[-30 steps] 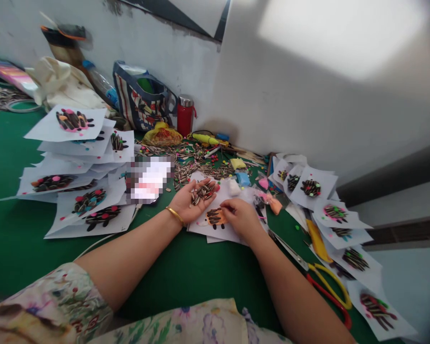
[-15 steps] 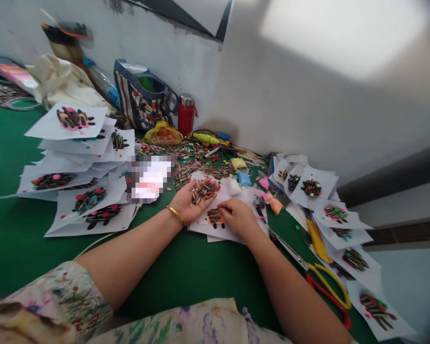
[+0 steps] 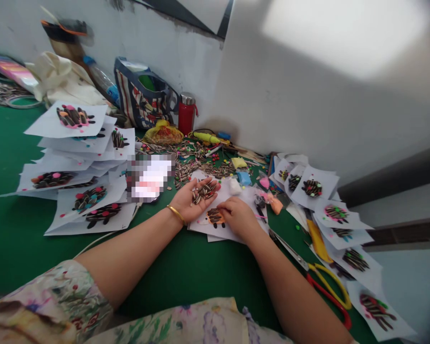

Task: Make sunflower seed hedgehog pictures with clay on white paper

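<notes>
My left hand [image 3: 197, 199] lies palm up, its fingers loosely cupped under a small heap of striped sunflower seeds [image 3: 203, 192]. My right hand [image 3: 239, 217] is pinched, thumb and fingertips together, at the upper right edge of a seed figure [image 3: 215, 216]. That figure has dark seeds set on orange clay, with small dark seeds below it. It sits on a white paper sheet [image 3: 220, 233] that lies over other sheets. Whatever is between my right fingertips is hidden or too small to make out.
Stacked papers with seed figures [image 3: 89, 200] stand left, beside a phone [image 3: 148, 179]. Loose seeds [image 3: 189, 167] spread behind my hands. Clay packets, blue [image 3: 243, 178] and orange [image 3: 275, 204], lie right. Open scissors [image 3: 304, 263] and more seed-figure papers [image 3: 354, 260] are farther right. A red flask [image 3: 187, 114] stands behind.
My right fingertips shifted slightly left over the seed figure, then stayed there in a pinch. The left hand keeps holding the seeds almost motionless.
</notes>
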A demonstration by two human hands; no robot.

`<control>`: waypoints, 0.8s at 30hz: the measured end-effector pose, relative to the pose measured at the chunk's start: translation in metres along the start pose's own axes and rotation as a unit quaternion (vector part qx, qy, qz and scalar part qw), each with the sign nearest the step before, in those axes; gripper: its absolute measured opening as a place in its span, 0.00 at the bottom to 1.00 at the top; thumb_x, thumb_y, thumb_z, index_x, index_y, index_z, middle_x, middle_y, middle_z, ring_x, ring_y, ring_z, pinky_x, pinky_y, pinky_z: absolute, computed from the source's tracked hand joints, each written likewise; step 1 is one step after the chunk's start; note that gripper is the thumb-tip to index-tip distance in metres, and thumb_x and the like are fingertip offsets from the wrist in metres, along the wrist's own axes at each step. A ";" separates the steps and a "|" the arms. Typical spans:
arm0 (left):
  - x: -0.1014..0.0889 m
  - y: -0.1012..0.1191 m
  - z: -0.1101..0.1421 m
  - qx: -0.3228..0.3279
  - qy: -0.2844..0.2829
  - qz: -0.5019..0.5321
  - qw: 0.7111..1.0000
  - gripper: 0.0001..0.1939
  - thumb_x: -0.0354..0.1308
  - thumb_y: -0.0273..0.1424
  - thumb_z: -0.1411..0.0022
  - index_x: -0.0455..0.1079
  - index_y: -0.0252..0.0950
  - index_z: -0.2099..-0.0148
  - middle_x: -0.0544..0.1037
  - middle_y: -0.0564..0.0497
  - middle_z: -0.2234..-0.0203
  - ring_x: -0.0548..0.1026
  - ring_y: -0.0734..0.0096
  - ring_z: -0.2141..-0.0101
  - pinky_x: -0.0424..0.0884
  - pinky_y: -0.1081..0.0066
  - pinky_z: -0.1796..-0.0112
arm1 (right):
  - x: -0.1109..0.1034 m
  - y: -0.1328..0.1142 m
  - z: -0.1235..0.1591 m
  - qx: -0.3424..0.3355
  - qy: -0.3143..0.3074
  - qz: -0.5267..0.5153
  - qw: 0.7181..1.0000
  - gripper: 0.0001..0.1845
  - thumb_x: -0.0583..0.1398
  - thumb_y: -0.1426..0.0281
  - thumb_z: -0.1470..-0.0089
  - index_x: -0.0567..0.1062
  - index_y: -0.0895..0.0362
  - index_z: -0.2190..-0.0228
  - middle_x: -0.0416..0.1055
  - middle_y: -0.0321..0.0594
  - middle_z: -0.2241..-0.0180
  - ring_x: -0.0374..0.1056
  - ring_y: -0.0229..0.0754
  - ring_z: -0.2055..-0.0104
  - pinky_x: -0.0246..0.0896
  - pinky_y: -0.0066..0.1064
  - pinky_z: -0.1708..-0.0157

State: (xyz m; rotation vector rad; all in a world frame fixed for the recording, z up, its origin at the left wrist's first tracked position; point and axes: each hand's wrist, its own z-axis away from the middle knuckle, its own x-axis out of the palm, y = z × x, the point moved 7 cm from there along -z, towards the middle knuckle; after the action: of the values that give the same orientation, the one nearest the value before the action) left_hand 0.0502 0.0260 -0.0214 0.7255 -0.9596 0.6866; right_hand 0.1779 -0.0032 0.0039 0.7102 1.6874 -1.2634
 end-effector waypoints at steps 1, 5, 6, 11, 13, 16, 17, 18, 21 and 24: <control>0.000 0.000 0.000 0.000 0.000 -0.001 1.000 0.21 0.41 0.37 0.29 0.72 0.29 0.53 0.79 0.39 0.59 0.78 0.57 0.54 0.74 0.59 0.53 | 0.000 -0.001 0.000 -0.001 -0.001 0.003 1.000 0.10 0.59 0.74 0.42 0.81 0.54 0.63 0.74 0.41 0.64 0.69 0.41 0.59 0.62 0.30 0.56; 0.000 0.000 0.000 -0.003 -0.005 -0.002 1.000 0.22 0.41 0.37 0.28 0.72 0.29 0.53 0.79 0.38 0.59 0.77 0.56 0.53 0.74 0.59 0.53 | 0.000 -0.004 -0.002 -0.007 -0.009 0.018 1.000 0.10 0.59 0.75 0.43 0.81 0.55 0.63 0.74 0.41 0.65 0.69 0.41 0.60 0.62 0.30 0.57; 0.000 0.000 0.000 -0.003 -0.007 -0.002 1.000 0.22 0.41 0.37 0.28 0.72 0.29 0.53 0.79 0.38 0.59 0.77 0.56 0.53 0.74 0.59 0.53 | 0.000 -0.004 -0.002 -0.009 -0.010 0.021 1.000 0.10 0.59 0.75 0.43 0.81 0.55 0.64 0.74 0.41 0.65 0.69 0.41 0.60 0.62 0.30 0.57; 0.000 -0.001 -0.001 -0.006 -0.014 -0.006 1.000 0.22 0.41 0.38 0.29 0.72 0.29 0.52 0.79 0.37 0.58 0.76 0.56 0.51 0.74 0.59 0.53 | 0.001 -0.006 -0.001 -0.018 -0.005 0.022 1.000 0.11 0.59 0.76 0.43 0.81 0.54 0.64 0.75 0.41 0.65 0.69 0.41 0.60 0.62 0.30 0.57; 0.000 -0.001 -0.002 -0.008 -0.019 -0.004 1.000 0.22 0.41 0.38 0.29 0.72 0.29 0.52 0.79 0.37 0.58 0.75 0.55 0.50 0.74 0.59 0.53 | 0.001 -0.006 0.000 -0.025 0.000 0.017 1.000 0.11 0.59 0.76 0.43 0.81 0.54 0.64 0.74 0.41 0.65 0.69 0.41 0.60 0.63 0.31 0.58; 0.002 -0.001 -0.001 -0.012 -0.027 -0.001 1.000 0.23 0.41 0.39 0.29 0.72 0.29 0.50 0.78 0.37 0.57 0.74 0.53 0.48 0.73 0.57 0.52 | -0.004 -0.005 0.002 -0.032 0.022 0.007 0.999 0.11 0.59 0.75 0.44 0.82 0.54 0.63 0.74 0.41 0.66 0.70 0.41 0.62 0.64 0.31 0.58; 0.002 -0.001 0.000 -0.013 -0.031 0.000 0.999 0.23 0.41 0.39 0.29 0.71 0.29 0.50 0.78 0.37 0.56 0.73 0.53 0.47 0.73 0.57 0.52 | -0.007 -0.005 0.003 -0.034 0.034 0.004 0.999 0.11 0.59 0.75 0.44 0.82 0.54 0.63 0.74 0.41 0.66 0.70 0.42 0.62 0.64 0.32 0.58; 0.004 -0.001 0.000 -0.016 -0.034 0.001 0.999 0.24 0.41 0.40 0.29 0.71 0.29 0.49 0.78 0.37 0.55 0.73 0.53 0.47 0.73 0.57 0.51 | -0.010 -0.005 0.004 -0.037 0.049 0.000 0.998 0.12 0.59 0.75 0.45 0.81 0.54 0.63 0.74 0.41 0.66 0.70 0.42 0.62 0.64 0.32 0.58; 0.007 -0.002 0.003 -0.024 -0.043 0.000 0.999 0.25 0.40 0.41 0.29 0.69 0.29 0.46 0.76 0.35 0.52 0.73 0.54 0.47 0.72 0.56 0.51 | -0.020 -0.011 0.007 -0.054 0.095 -0.020 0.994 0.13 0.58 0.76 0.45 0.81 0.55 0.62 0.73 0.42 0.65 0.69 0.42 0.63 0.64 0.33 0.59; 0.011 -0.003 0.006 -0.030 -0.054 0.001 0.998 0.26 0.39 0.42 0.29 0.68 0.29 0.44 0.76 0.35 0.53 0.74 0.54 0.48 0.72 0.56 0.52 | -0.026 -0.026 0.009 -0.084 0.115 -0.047 0.989 0.12 0.58 0.75 0.44 0.80 0.54 0.62 0.71 0.41 0.66 0.68 0.42 0.63 0.64 0.33 0.60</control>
State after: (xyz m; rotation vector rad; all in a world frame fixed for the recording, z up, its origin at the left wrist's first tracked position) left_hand 0.0543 0.0217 -0.0100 0.7136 -1.0753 0.6237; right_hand 0.1710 -0.0184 0.0377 0.7030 2.0108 -1.1185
